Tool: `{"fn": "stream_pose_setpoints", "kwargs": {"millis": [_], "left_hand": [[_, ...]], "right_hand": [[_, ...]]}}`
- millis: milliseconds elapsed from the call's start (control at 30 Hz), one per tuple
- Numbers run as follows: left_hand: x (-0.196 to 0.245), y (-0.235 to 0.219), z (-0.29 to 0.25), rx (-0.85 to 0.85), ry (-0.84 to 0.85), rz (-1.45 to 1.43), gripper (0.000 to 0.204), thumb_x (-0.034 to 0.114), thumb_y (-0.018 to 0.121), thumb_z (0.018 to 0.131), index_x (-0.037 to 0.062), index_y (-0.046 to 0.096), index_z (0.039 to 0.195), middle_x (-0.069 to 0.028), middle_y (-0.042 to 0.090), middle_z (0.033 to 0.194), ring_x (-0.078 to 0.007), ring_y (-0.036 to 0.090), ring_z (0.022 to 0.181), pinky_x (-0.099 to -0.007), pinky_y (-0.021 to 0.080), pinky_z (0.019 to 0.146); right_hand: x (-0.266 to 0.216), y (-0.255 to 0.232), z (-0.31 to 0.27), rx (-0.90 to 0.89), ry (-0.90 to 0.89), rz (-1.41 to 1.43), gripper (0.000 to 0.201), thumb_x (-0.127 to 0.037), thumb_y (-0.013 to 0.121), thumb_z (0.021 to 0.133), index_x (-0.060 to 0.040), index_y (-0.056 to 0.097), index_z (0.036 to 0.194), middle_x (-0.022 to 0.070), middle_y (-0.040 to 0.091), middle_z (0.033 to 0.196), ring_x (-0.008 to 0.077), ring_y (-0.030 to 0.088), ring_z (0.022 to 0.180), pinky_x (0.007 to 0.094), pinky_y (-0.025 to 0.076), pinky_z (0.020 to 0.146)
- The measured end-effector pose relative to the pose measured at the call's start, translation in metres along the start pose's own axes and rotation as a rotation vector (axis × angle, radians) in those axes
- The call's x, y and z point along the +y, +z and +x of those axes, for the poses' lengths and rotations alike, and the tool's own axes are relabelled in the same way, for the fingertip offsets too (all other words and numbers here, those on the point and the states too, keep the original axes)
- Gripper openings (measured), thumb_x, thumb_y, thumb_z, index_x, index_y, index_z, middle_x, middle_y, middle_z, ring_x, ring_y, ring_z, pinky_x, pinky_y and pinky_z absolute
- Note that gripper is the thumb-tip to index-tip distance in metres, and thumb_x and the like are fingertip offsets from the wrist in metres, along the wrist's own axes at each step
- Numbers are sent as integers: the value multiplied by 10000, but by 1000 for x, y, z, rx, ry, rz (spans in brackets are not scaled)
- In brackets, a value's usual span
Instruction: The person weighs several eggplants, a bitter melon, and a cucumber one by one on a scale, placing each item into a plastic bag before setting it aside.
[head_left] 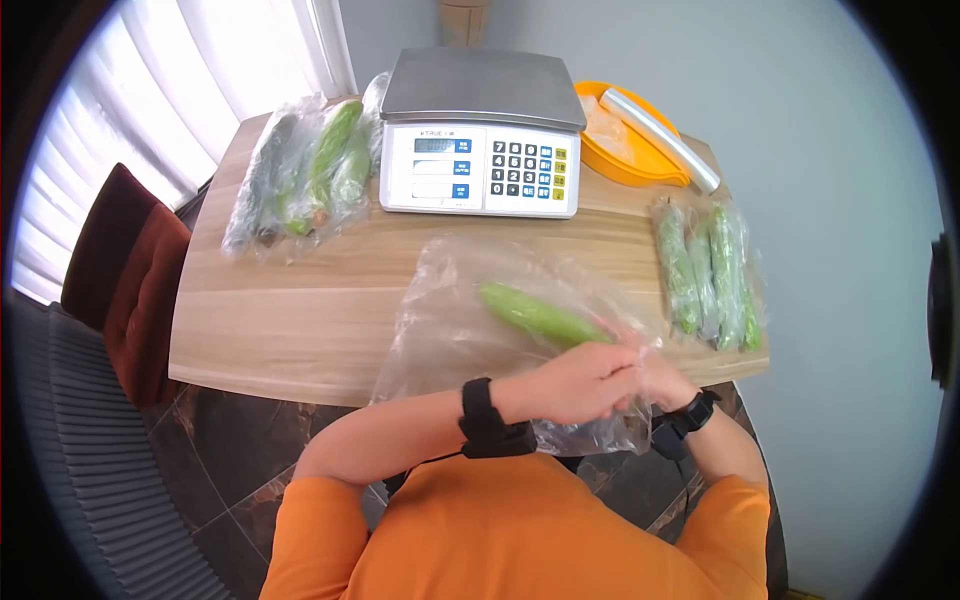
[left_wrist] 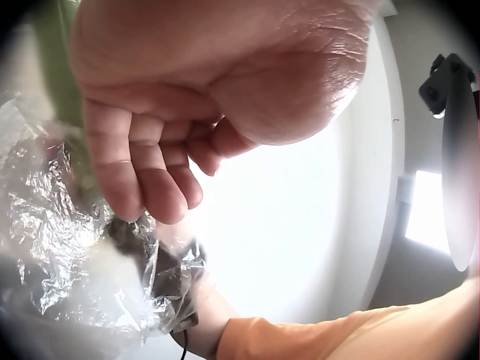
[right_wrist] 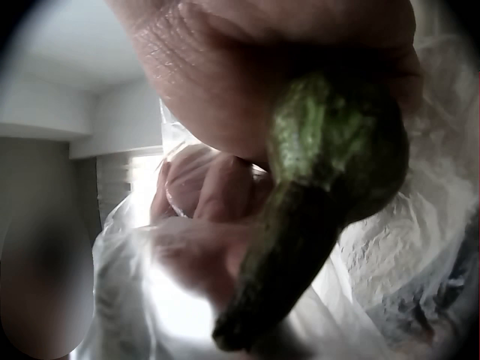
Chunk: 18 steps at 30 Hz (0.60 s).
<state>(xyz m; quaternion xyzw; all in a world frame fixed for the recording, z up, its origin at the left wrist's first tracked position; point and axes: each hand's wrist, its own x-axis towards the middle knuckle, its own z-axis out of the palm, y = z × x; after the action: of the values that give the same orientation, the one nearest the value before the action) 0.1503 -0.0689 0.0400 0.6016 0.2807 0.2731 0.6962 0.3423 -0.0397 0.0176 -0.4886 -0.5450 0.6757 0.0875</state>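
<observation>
A long, light-green vegetable [head_left: 540,315] lies slantwise with a large clear plastic bag [head_left: 425,300] around it, over the front of the table. My right hand [head_left: 665,380] grips its stem end; in the right wrist view the thick, dark stem [right_wrist: 289,255] sticks out below the palm. My left hand [head_left: 590,380] is close beside the right one at the bag's gathered mouth, fingers curled on the film. In the left wrist view the curled fingers [left_wrist: 161,187] overlap crinkled plastic [left_wrist: 52,240], and part of the vegetable shows at upper left.
A digital scale [head_left: 480,130] stands at the back middle. Bagged green vegetables [head_left: 320,170] lie left of it, and more bagged ones [head_left: 705,280] lie at the right edge. An orange basin [head_left: 630,165] with a film roll [head_left: 660,140] is at back right. A chair [head_left: 145,270] stands at left.
</observation>
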Motion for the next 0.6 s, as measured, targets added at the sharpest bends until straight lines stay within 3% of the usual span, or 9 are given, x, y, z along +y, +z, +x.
{"fn": "stream_pose_setpoints", "kwargs": {"millis": [67,100,200,300,400,533,600], "left_hand": [[-6,15,6,-7,87,-62,266,200,446,941,-1,539,796,-48,585,675,-124,533,551,-281,436,536],[-12,20,9,37,262,22,257,188,448,945,-4,537,798,-46,576,664,-119,522,545,-283,426,523],[-14,28,15,58,340,-32,260,185,446,951,-4,524,790,-44,568,655,-121,518,550,-286,424,527],[5,30,7,-17,169,-134,266,202,427,982,24,534,816,-4,544,679,-86,500,584,-251,422,546],[16,34,0,-82,137,-144,281,219,424,990,16,526,823,-3,543,690,-79,503,586,-248,419,539],[10,37,-3,-64,246,-54,265,213,435,988,13,531,844,-8,551,709,-72,518,600,-247,425,542],[10,37,-5,-51,253,-49,254,206,439,987,12,535,854,-11,552,712,-70,526,609,-245,427,545]], "right_hand": [[6,18,0,46,-91,351,473,-195,562,935,-65,425,1369,50,612,1052,128,592,937,242,504,742],[7,25,3,34,-101,460,472,-230,548,945,-68,419,1370,53,607,1059,133,589,932,244,505,731],[10,43,14,-73,-58,651,486,-320,519,956,-73,406,1359,57,585,1070,137,561,905,244,494,707],[22,52,34,-218,18,777,511,-401,493,959,-77,398,1342,56,561,1061,133,523,865,241,476,678],[57,51,67,-361,81,922,536,-479,456,960,-93,405,1328,46,549,997,110,485,802,236,454,621],[36,57,60,-586,-60,964,484,-432,495,954,-91,447,1295,42,557,1028,110,502,792,251,460,638],[34,60,52,-613,-65,962,470,-418,499,954,-98,451,1296,45,558,1029,115,511,802,252,466,651]]}}
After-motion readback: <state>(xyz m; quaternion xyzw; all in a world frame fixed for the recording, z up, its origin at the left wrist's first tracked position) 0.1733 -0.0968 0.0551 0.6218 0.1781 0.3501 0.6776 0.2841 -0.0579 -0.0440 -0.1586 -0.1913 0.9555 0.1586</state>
